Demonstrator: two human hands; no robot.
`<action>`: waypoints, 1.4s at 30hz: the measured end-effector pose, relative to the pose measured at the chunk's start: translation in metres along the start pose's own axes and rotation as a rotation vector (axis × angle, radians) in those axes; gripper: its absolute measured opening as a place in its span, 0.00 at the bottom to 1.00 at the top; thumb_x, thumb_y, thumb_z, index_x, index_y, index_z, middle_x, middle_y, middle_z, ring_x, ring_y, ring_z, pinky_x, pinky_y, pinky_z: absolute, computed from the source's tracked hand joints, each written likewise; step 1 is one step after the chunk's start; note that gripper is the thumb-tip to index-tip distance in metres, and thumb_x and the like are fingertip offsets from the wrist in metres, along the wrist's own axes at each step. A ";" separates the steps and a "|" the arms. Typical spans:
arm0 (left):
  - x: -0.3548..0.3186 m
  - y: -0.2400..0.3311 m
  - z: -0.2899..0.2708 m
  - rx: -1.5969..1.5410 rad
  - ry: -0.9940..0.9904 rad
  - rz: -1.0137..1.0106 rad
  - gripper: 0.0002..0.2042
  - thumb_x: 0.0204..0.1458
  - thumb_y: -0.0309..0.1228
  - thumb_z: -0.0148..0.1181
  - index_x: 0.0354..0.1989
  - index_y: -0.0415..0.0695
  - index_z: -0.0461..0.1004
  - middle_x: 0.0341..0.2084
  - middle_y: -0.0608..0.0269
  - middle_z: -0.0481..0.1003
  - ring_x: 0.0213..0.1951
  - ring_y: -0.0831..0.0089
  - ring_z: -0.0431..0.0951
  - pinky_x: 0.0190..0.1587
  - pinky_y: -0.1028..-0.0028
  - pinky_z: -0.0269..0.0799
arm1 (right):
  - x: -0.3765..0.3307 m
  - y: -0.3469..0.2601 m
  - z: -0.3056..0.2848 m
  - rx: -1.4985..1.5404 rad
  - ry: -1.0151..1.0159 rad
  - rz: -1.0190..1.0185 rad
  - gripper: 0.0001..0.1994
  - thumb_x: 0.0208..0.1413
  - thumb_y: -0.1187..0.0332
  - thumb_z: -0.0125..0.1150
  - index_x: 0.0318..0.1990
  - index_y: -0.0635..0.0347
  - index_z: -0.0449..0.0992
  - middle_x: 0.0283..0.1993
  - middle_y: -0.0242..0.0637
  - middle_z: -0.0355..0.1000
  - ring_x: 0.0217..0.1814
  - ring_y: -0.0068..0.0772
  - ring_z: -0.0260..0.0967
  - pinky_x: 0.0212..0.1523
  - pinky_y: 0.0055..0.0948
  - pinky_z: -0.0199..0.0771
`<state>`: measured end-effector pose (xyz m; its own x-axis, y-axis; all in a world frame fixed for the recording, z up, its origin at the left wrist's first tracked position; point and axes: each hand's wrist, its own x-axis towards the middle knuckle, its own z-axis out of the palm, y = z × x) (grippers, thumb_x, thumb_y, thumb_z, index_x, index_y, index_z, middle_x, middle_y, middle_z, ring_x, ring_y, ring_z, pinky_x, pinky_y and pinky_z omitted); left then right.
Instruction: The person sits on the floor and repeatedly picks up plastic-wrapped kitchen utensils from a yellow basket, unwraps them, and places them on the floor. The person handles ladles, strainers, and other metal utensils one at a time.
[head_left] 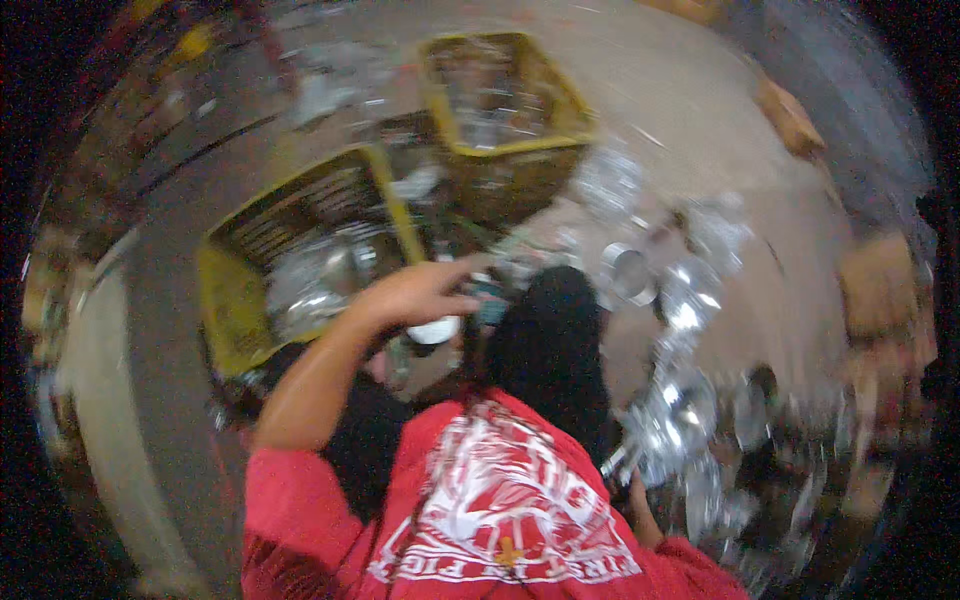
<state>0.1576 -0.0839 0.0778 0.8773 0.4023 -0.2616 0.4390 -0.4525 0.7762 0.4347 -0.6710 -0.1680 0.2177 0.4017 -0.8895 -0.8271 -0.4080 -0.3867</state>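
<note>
My left hand (432, 292) reaches forward over the gap between my knees, its fingers stretched out and apart, with nothing visible in them. Just below it shows a white round thing (436, 330), too blurred to name. My right hand (638, 497) is low beside my right thigh, mostly hidden by my shirt and blurred. Closest to it lies a pile of shiny silver metal pieces (675, 420). A round silver metal ring or lid (628, 272) rests on the floor past my right knee.
A yellow plastic basket (222, 310) at my left holds shiny, clear-looking pieces. Farther ahead stands another yellow basket (520, 152) with mixed items. More shiny scraps (712, 232) litter the floor at the right. Brown box-like shapes (875, 285) stand at the far right.
</note>
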 end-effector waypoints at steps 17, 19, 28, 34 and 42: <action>-0.130 -0.296 -0.140 0.236 0.350 -0.993 0.19 0.49 0.31 0.56 0.50 0.38 0.77 0.49 0.42 0.76 0.52 0.48 0.77 0.54 0.57 0.73 | -0.036 -0.256 0.372 -0.902 0.172 -1.166 0.18 0.68 0.62 0.49 0.57 0.66 0.70 0.51 0.43 0.72 0.50 0.35 0.69 0.51 0.34 0.69; -0.131 -0.321 -0.135 0.207 0.315 -1.097 0.19 0.49 0.30 0.54 0.50 0.37 0.77 0.50 0.43 0.76 0.53 0.48 0.77 0.55 0.56 0.72 | -0.066 -0.255 0.469 -1.059 -0.045 -1.347 0.17 0.67 0.64 0.49 0.56 0.65 0.70 0.49 0.42 0.73 0.50 0.33 0.69 0.53 0.33 0.69; -0.092 -0.421 -0.115 0.196 0.455 -0.993 0.21 0.53 0.29 0.50 0.56 0.39 0.72 0.58 0.45 0.70 0.60 0.50 0.71 0.61 0.55 0.67 | -0.016 -0.151 0.665 -2.036 -0.979 -1.154 0.19 0.54 0.61 0.64 0.51 0.61 0.73 0.40 0.47 0.74 0.41 0.53 0.74 0.43 0.46 0.75; -0.023 -0.495 -0.093 0.235 0.441 -0.989 0.21 0.54 0.32 0.50 0.57 0.41 0.72 0.62 0.48 0.67 0.64 0.51 0.66 0.66 0.54 0.61 | -0.002 -0.154 0.652 -2.179 -1.023 -0.922 0.24 0.57 0.53 0.61 0.56 0.57 0.71 0.40 0.43 0.74 0.42 0.48 0.75 0.44 0.43 0.76; -0.012 -0.483 -0.105 0.212 0.294 -1.094 0.33 0.53 0.52 0.52 0.66 0.49 0.64 0.68 0.51 0.59 0.71 0.53 0.53 0.73 0.50 0.40 | 0.003 -0.158 0.666 -2.232 -1.027 -0.840 0.25 0.56 0.51 0.59 0.57 0.55 0.71 0.46 0.42 0.73 0.43 0.44 0.75 0.42 0.42 0.77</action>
<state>-0.0852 0.2131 -0.2340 -0.0597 0.8196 -0.5698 0.9854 0.1395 0.0974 0.2209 -0.0591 0.0525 -0.6442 0.6095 -0.4621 0.7490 0.3803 -0.5426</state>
